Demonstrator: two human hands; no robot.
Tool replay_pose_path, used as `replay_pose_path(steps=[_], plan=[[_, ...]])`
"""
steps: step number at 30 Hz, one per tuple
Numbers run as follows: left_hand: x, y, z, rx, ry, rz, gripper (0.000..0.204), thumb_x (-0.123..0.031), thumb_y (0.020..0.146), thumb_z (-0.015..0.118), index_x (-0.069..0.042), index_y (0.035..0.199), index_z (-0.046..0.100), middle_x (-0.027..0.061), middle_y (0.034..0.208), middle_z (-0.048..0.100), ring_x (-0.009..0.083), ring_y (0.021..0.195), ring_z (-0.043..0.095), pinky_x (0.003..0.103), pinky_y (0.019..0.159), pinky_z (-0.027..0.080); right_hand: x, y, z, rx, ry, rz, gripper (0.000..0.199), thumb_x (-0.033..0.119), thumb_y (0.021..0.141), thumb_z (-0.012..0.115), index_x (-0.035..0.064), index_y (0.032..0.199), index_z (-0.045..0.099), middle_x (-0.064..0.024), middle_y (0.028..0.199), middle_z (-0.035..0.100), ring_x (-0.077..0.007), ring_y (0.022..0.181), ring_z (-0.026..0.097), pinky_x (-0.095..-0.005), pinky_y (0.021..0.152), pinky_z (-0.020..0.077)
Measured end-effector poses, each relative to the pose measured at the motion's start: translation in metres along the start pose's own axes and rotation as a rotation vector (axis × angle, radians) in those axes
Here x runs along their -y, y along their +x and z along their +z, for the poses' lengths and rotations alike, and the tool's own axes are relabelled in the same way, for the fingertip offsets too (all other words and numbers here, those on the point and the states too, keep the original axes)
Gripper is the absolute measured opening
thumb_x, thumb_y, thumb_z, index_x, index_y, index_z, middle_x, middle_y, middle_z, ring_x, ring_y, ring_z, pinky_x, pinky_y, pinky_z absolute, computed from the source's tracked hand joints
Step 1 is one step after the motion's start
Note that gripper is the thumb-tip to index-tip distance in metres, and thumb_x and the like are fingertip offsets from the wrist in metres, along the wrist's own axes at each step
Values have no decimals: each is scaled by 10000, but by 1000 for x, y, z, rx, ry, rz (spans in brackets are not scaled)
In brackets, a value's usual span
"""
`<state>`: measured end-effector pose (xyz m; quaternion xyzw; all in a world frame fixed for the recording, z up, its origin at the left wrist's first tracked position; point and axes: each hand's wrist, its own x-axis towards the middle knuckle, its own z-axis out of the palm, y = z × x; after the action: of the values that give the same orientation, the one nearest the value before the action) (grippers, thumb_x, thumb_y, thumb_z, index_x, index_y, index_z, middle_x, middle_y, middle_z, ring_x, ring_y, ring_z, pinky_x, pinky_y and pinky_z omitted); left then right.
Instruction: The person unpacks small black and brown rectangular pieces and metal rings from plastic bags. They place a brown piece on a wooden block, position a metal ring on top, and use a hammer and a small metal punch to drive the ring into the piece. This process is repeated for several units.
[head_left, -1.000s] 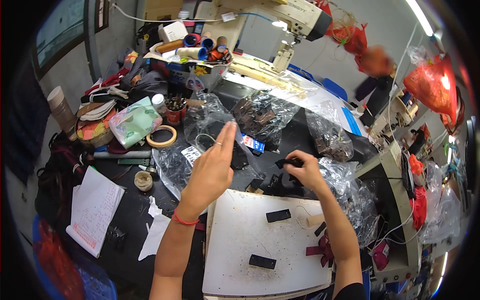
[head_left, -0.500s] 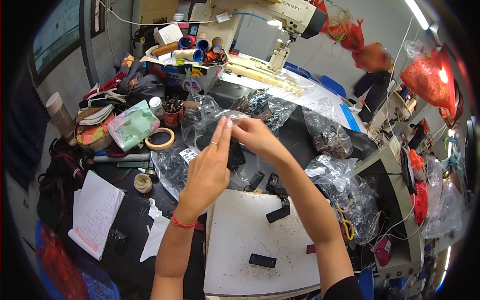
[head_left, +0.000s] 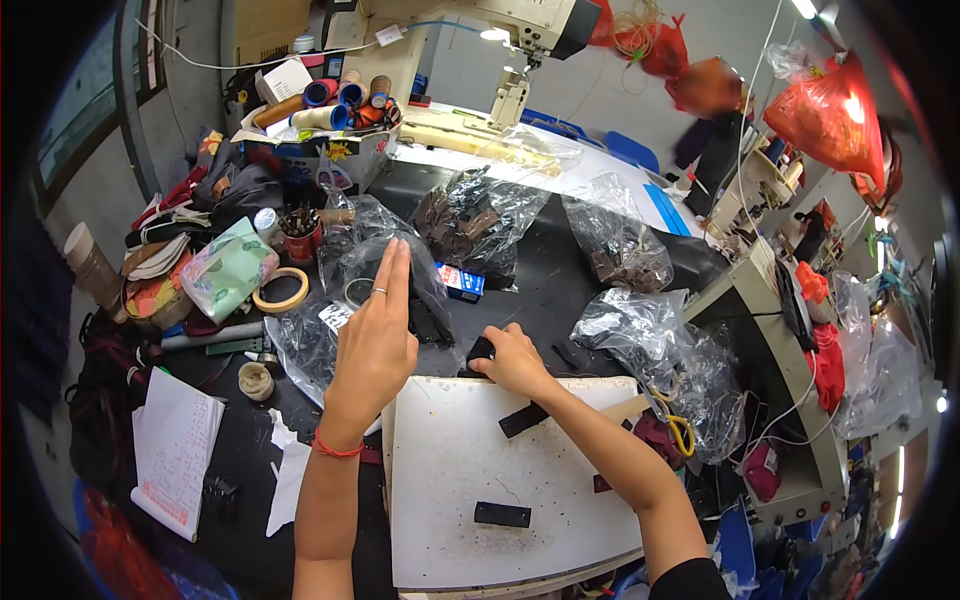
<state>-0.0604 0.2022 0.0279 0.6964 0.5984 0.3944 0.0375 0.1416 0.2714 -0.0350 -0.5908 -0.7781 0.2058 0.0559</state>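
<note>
My left hand (head_left: 375, 345) is raised with its fingers stretched out, over a clear plastic bag (head_left: 428, 275) with dark pieces inside. Whether it touches the bag's film cannot be made out. At the far edge of a white board (head_left: 440, 470), my right hand (head_left: 517, 362) has its fingers closed on a small black piece (head_left: 481, 350). A black rectangular strip (head_left: 522, 420) lies on the board beneath my right forearm, and another black strip (head_left: 502, 514) lies nearer to me.
Bags of brown pieces (head_left: 470, 225) and a blue-and-white box (head_left: 460, 282) lie beyond the board. On the left are a tape roll (head_left: 281, 290), an open notebook (head_left: 180, 450) and torn paper (head_left: 290, 470). Yellow-handled scissors (head_left: 682, 436) sit at right; a sewing machine (head_left: 512, 90) stands behind.
My hands were together over the plastic bag. My right hand has come away, nearer to me, and is closed on a black piece at the board's edge. The whole view has shifted.
</note>
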Motion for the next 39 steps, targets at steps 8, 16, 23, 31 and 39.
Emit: replay_pose_path(steps=[8, 16, 23, 31, 39], plan=[[3, -3, 1, 26, 1, 50, 833, 75, 662, 493, 11, 1443, 209, 200, 1468, 312, 415, 879, 606, 444, 740, 501, -41, 6, -48, -204, 386, -97, 229, 62, 698, 763, 8, 838, 590, -106, 812, 673, -204, 782, 657, -306, 707, 506], [3, -3, -2, 17, -20, 81, 833, 78, 653, 496, 16, 1437, 220, 219, 1457, 318, 424, 922, 593, 455, 759, 498, 73, -3, -55, -441, 127, -781, 288, -13, 691, 701, 2, 949, 573, -139, 878, 607, -298, 818, 634, -345, 705, 504], [7, -2, -14, 28, 2, 30, 810, 106, 645, 498, 65, 1411, 236, 258, 1453, 295, 407, 898, 610, 443, 747, 515, 8, 16, -43, -164, -247, -99, 315, 277, 827, 670, 8, 982, 614, -187, 874, 674, -341, 786, 666, -432, 715, 524], [5, 1, -8, 101, -67, -47, 843, 46, 683, 517, 13, 1450, 169, 235, 1459, 305, 440, 896, 592, 459, 777, 488, -13, 7, -39, -1, 176, -241, 339, 203, 769, 630, 20, 1055, 629, -248, 933, 640, -391, 916, 622, -401, 813, 486], [11, -3, -5, 23, -53, 7, 822, 58, 683, 505, 27, 1441, 187, 241, 1452, 313, 435, 895, 594, 448, 767, 495, -49, -92, -50, 190, -12, -566, 500, 358, 767, 758, 103, 1161, 583, -191, 1397, 395, -326, 1286, 409, -395, 1027, 352]])
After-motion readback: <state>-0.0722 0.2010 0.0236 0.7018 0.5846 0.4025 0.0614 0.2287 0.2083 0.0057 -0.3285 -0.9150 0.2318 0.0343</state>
